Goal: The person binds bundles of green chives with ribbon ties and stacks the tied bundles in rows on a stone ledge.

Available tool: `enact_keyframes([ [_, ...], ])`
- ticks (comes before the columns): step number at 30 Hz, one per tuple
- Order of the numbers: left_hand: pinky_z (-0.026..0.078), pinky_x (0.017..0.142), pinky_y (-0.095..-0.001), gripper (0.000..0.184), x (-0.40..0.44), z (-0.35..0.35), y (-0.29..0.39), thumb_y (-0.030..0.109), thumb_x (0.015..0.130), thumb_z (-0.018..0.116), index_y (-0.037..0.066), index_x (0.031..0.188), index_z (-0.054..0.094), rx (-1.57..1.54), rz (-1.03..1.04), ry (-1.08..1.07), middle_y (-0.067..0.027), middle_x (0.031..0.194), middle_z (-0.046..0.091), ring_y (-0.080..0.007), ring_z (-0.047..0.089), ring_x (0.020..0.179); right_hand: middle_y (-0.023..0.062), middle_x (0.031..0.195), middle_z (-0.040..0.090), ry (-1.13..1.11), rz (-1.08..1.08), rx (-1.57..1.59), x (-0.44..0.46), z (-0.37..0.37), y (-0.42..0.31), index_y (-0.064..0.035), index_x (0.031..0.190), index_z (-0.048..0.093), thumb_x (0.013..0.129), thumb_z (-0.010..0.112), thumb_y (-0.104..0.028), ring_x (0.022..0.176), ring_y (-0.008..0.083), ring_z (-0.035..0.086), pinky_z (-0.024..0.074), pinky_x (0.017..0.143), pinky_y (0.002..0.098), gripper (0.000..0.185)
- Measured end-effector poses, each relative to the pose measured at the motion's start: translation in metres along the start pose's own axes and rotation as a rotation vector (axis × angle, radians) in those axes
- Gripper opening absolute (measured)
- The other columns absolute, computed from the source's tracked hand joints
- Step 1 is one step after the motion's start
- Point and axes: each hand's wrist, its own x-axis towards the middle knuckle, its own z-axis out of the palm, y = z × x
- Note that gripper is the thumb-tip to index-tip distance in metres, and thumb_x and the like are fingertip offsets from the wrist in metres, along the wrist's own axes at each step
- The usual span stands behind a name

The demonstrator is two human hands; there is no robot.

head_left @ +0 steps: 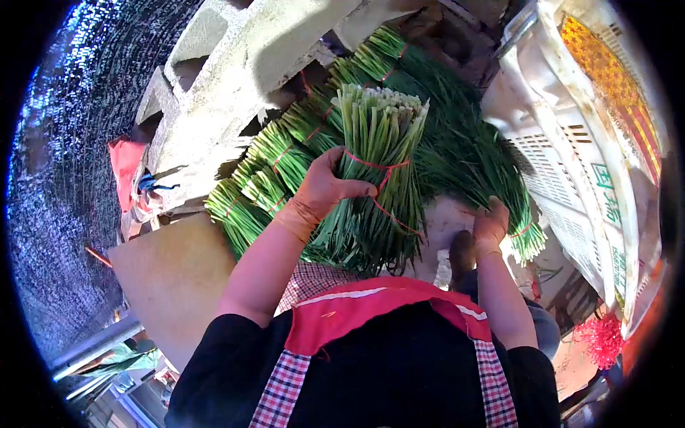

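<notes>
My left hand (pixel 327 187), in a thin orange glove, is closed around an upright bundle of garlic chives (pixel 382 132). Its pale cut stems point up and its green leaves hang down. A red tie circles this bundle, and a loose end trails across the leaves. Lower on the right, my right hand (pixel 491 222), also gloved, has its fingers curled at the edge of another chive bundle (pixel 524 214), whose stem end points down and has a red tie. Behind the held bundle, several tied chive bundles (pixel 292 153) lie in a slanting row.
Grey concrete blocks (pixel 235 78) border the bundles at upper left. White plastic crates (pixel 553 157) with sacking stand on the right. A tan board (pixel 171 260) lies at left, beside dark mesh (pixel 68 178). A red tassel-like bunch (pixel 601 340) hangs at lower right.
</notes>
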Motion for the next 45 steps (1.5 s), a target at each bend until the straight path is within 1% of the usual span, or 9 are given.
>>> enact_keyframes([
  [4,0.039,0.094,-0.0278,0.067,-0.016,-0.012,-0.017,0.004,0.057,0.082,-0.005,0.116,0.052,-0.023,-0.001,0.039,-0.0078,0.111,0.059,-0.0145,0.053,0.102,0.014,0.103,0.059,-0.271,-0.082,-0.146,0.011,0.016,-0.009,-0.0149,0.107,0.062,0.075,0.064,-0.02,0.095,0.034,0.057,0.0464,0.083,0.0403,0.033],
  [11,0.042,0.092,-0.0296,0.069,-0.047,-0.024,-0.033,0.001,0.054,0.08,-0.003,0.117,0.051,-0.143,-0.11,0.118,-0.0073,0.112,0.059,-0.016,0.055,0.102,0.012,0.09,0.061,-0.161,-0.438,-0.301,0.035,0.048,-0.007,-0.0143,0.099,0.064,0.074,0.067,-0.026,0.082,0.0321,0.06,0.0486,0.072,0.042,0.029],
  [16,0.041,0.094,-0.0287,0.065,-0.061,-0.029,-0.037,0.001,0.056,0.081,-0.003,0.115,0.052,-0.232,-0.087,0.094,-0.0063,0.111,0.059,-0.0141,0.055,0.1,0.0123,0.089,0.06,-0.335,-0.34,-0.519,0.051,0.059,-0.013,-0.0176,0.093,0.066,0.076,0.064,-0.029,0.082,0.0317,0.06,0.0486,0.071,0.0419,0.02],
  [24,0.042,0.092,-0.0316,0.071,-0.072,-0.033,-0.042,0.003,0.051,0.078,0.0,0.116,0.052,-0.282,-0.052,0.221,-0.0061,0.109,0.061,-0.0171,0.056,0.102,0.0062,0.089,0.064,0.051,-0.369,0.051,0.046,0.053,0.012,-0.0062,0.089,0.067,0.083,0.056,-0.02,0.075,0.0205,0.06,0.0481,0.065,0.0333,0.018],
  [26,0.04,0.095,-0.0299,0.068,-0.074,-0.037,-0.051,-0.003,0.056,0.077,-0.003,0.119,0.051,-0.27,0.002,0.204,-0.0067,0.112,0.059,-0.0163,0.055,0.104,0.0051,0.085,0.064,-0.29,0.483,0.774,0.035,0.018,-0.046,-0.0088,0.091,0.066,0.085,0.049,-0.017,0.071,0.0151,0.059,0.0457,0.056,0.0273,0.019],
  [32,0.045,0.088,-0.0305,0.063,-0.077,-0.044,-0.049,-0.004,0.056,0.076,-0.002,0.114,0.053,-0.32,-0.122,0.221,-0.0071,0.106,0.062,-0.0166,0.058,0.096,0.0038,0.079,0.061,-0.328,0.594,0.721,0.052,0.03,-0.017,-0.0093,0.093,0.064,0.086,0.049,-0.022,0.06,0.0119,0.054,0.0431,0.051,0.0239,0.021],
  [36,0.048,0.081,-0.0302,0.058,-0.07,-0.046,-0.054,-0.003,0.055,0.073,-0.001,0.11,0.055,-0.328,-0.09,0.221,-0.0076,0.1,0.063,-0.0174,0.06,0.09,0.0074,0.091,0.066,-0.445,0.3,0.332,0.009,0.04,0.0,-0.0059,0.097,0.066,0.082,0.058,-0.025,0.087,0.02,0.06,0.0482,0.075,0.0297,0.026],
  [40,0.047,0.081,-0.0297,0.057,-0.058,-0.042,-0.057,-0.002,0.053,0.075,0.0,0.107,0.057,-0.346,-0.033,0.218,-0.0069,0.1,0.064,-0.0163,0.06,0.09,0.009,0.106,0.065,-0.193,-0.404,0.021,0.016,0.076,0.095,-0.0043,0.1,0.066,0.081,0.058,-0.026,0.1,0.0275,0.057,0.0404,0.092,0.0342,0.03],
  [45,0.047,0.081,-0.0289,0.057,-0.057,-0.047,-0.063,-0.002,0.053,0.076,0.0,0.106,0.056,-0.325,-0.048,0.215,-0.0059,0.099,0.065,-0.0149,0.06,0.09,0.0164,0.101,0.064,-0.585,-0.264,-0.434,0.075,0.038,0.084,-0.0116,0.101,0.066,0.084,0.051,-0.036,0.1,0.0326,0.059,0.0458,0.085,0.0374,0.033],
])
